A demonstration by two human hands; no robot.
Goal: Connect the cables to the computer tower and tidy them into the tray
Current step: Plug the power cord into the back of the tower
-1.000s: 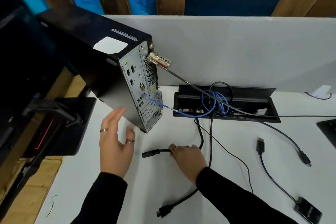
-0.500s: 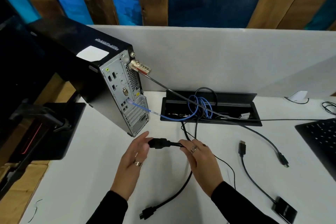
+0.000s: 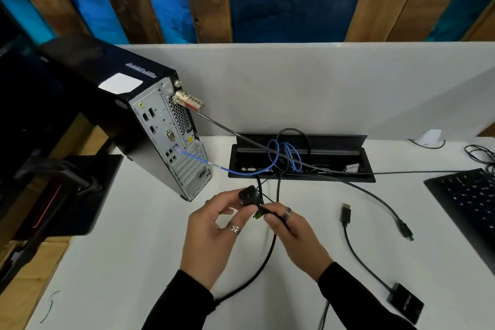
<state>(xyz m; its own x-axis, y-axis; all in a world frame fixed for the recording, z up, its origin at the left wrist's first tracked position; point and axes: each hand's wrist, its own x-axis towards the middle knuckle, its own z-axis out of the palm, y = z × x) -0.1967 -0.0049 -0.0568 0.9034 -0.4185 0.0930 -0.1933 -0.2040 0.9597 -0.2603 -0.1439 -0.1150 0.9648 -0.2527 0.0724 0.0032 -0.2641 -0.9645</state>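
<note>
The black computer tower (image 3: 112, 120) stands at the left with its grey rear panel facing me. A blue network cable (image 3: 214, 166) runs from that panel into the recessed black cable tray (image 3: 367, 177) at the back of the desk. Just in front of the tower's lower corner, both hands hold a black power plug (image 3: 250, 195) above the desk. My left hand (image 3: 211, 230) pinches the plug's body. My right hand (image 3: 292, 230) grips its black cable right behind the plug, by a small green tag. That cable trails toward me.
A combination lock (image 3: 188, 102) with a steel cable hangs from the tower's top corner. A loose HDMI-type plug (image 3: 346, 214) leads to a black adapter box (image 3: 404, 305). Another loose connector (image 3: 405, 230) lies to the right. A black keyboard (image 3: 466, 195) is at the right edge, a monitor stand (image 3: 80, 195) at the left.
My left hand left the tower and joined my right hand at the power plug. Both hands lifted the plug off the desk and turned its end up toward me.
</note>
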